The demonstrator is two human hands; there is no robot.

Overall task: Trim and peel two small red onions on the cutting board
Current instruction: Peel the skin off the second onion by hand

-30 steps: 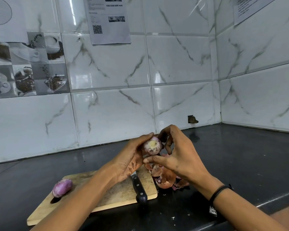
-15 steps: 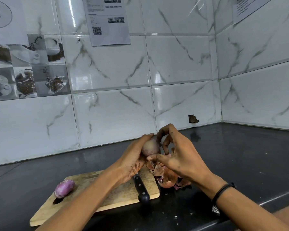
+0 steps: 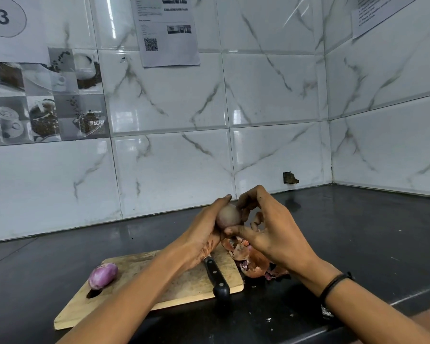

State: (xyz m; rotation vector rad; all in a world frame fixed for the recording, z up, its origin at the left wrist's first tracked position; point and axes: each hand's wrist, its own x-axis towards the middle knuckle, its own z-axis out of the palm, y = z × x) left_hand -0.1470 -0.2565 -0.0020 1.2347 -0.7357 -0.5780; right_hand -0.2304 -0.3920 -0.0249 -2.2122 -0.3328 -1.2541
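Just below frame centre: small red onion, pale and smooth, raised above the right end of the cutting board. Gripped from the left by the left hand, fingers wrapped round its left side. Pinched from the right by the right hand, thumb beneath and curled fingertips on top.

Lower left: second onion, purple, lying on the left part of the board, well apart from both hands. Below the hands: black-handled knife flat on the board, handle end at the near edge, blade mostly hidden under the left hand. At the board's right end: heap of reddish-brown peel, spilling onto the black desk. Dark band round the right wrist.

Background: white marble-look tiled wall, with a corner at right. Printed sheet with QR code at top centre. Sheet numbered 3 at upper left, coffee-themed picture tiles at left. Another sheet at upper right. Small dark hole low in the wall.
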